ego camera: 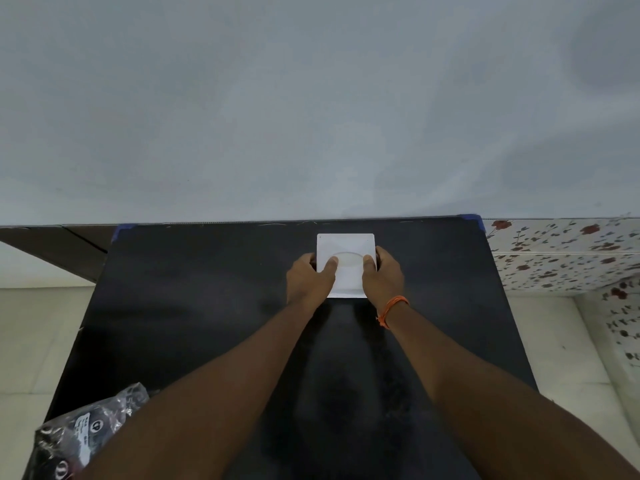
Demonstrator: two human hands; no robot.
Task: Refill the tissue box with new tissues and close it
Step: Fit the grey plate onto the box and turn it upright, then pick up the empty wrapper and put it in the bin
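A white square tissue box (346,252) sits on a black table (207,306), near its far edge by the grey wall (311,98). The 2 hands grip it from opposite sides: the left hand (310,277) wraps the left side with its thumb on top, and the right hand (382,273) wraps the right side the same way. An orange thread band (391,310) circles the right wrist. A crinkled plastic packet (86,431) lies at the table's near left corner.
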